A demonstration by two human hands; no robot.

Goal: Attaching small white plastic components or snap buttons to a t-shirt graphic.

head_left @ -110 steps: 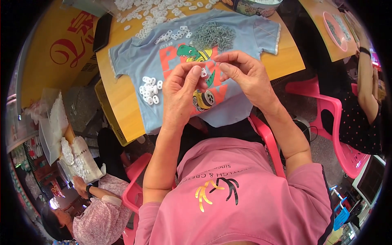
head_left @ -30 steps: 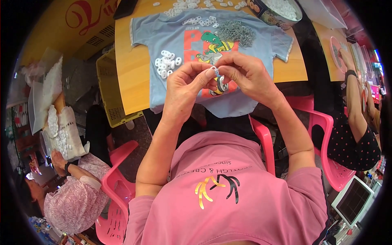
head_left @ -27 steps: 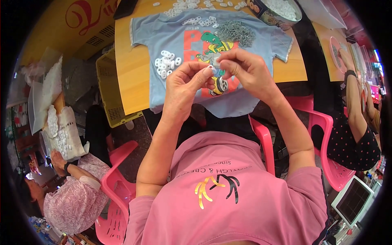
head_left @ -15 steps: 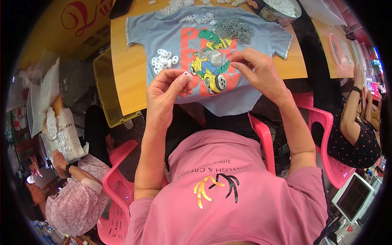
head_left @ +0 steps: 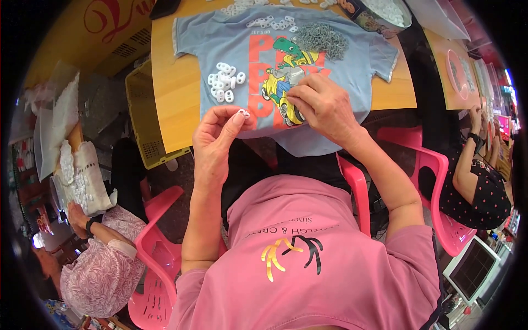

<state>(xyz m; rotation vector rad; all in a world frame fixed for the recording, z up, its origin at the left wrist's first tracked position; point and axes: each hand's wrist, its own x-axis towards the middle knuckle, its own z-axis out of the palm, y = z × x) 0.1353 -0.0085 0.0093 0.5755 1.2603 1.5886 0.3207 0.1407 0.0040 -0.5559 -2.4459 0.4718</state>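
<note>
A light-blue child's T-shirt (head_left: 231, 44) with a cartoon print lies spread on the wooden table (head_left: 168, 93). My left hand (head_left: 215, 137) is raised near the shirt's lower left edge and pinches a small white plastic piece (head_left: 243, 113) between thumb and forefinger. My right hand (head_left: 324, 107) rests on the printed part of the shirt, fingers curled down; what it holds, if anything, is hidden. A cluster of white plastic pieces (head_left: 224, 82) lies on the shirt left of the print. A heap of small grey metal parts (head_left: 324, 39) lies at the shirt's upper right.
More white pieces (head_left: 272, 23) lie near the shirt's collar. A round tin (head_left: 379, 14) of white pieces stands at the back right. A yellow crate (head_left: 142, 110) sits left of the table. Pink chairs (head_left: 423, 181) flank me; other people sit at the right (head_left: 478, 181) and lower left (head_left: 104, 264).
My hands, held together over the print a second ago, have parted. The left hand moved left and toward me with a white piece; the right hand dropped onto the shirt.
</note>
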